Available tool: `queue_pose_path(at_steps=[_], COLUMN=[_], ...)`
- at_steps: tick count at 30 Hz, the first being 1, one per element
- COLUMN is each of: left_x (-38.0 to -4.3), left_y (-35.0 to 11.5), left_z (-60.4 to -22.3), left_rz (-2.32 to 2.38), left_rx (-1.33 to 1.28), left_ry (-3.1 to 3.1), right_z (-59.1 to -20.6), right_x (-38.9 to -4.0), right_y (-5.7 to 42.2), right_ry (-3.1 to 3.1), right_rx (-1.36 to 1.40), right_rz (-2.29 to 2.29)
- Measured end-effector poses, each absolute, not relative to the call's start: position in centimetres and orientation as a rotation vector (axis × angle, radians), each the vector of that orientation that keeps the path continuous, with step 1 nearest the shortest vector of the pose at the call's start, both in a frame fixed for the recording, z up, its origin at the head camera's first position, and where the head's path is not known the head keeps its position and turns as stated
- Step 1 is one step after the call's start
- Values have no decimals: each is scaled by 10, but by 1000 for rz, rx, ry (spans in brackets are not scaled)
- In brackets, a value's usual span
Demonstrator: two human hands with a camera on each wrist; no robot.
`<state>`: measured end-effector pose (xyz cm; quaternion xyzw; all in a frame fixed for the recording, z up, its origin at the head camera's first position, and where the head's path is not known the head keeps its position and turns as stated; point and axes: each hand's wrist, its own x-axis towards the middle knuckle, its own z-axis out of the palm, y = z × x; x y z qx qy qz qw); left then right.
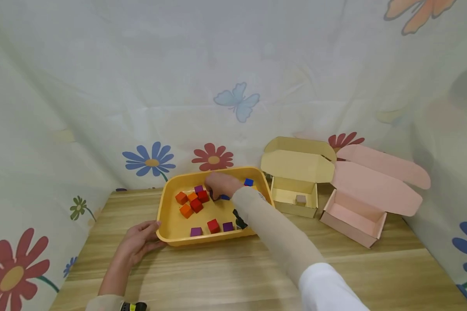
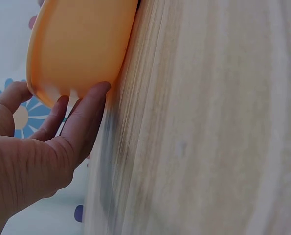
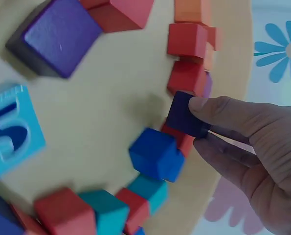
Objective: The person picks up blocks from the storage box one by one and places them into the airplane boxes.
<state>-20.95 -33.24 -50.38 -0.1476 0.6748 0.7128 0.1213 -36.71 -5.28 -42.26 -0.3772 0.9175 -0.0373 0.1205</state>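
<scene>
In the right wrist view, the thumb and fingertips of my right hand (image 3: 253, 147) pinch a small dark blue-purple cube (image 3: 182, 113) over the tray's back side. Below and around it lie red cubes (image 3: 185, 81) and a blue cube (image 3: 152, 151). The yellow tray (image 1: 179, 242) stands on the table with several red, orange, purple and blue cubes in it. My left hand (image 1: 138, 239) holds the tray's front left corner. Its thumb is at the rim and its fingertips are on the outer wall (image 2: 81, 49). The right forearm hides part of the tray's right side.
Right of the tray stands an open cream cardboard box (image 1: 295, 211) with one small pale cube (image 1: 301, 200) inside. Beside it is an open pink box (image 1: 352, 231), its lid tilted back. A flowered cloth (image 1: 237, 52) hangs behind the wooden table (image 1: 218, 276).
</scene>
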Motion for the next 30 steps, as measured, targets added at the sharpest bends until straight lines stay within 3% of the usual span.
queue_pose_path(at_steps=[6,13,23,30], left_x=[-203,-209,-221,-213], left_y=[-334,-330,-331,-333], left_z=[-506,-505,-500,-504], left_rz=[2096,2114,2101,2109], left_rx=[-462,-410,-388,-388], left_ry=[1958,1959,1963,1927], right_z=[-400,-368,-349,-362], right_x=[-367,-368,-365,-347], right_y=[-42,3,104,178], right_ry=[2681,2724,2836,2868], right_rx=[-1174,-1145,-1235,-1224], right_rz=[-70,-69,70,11])
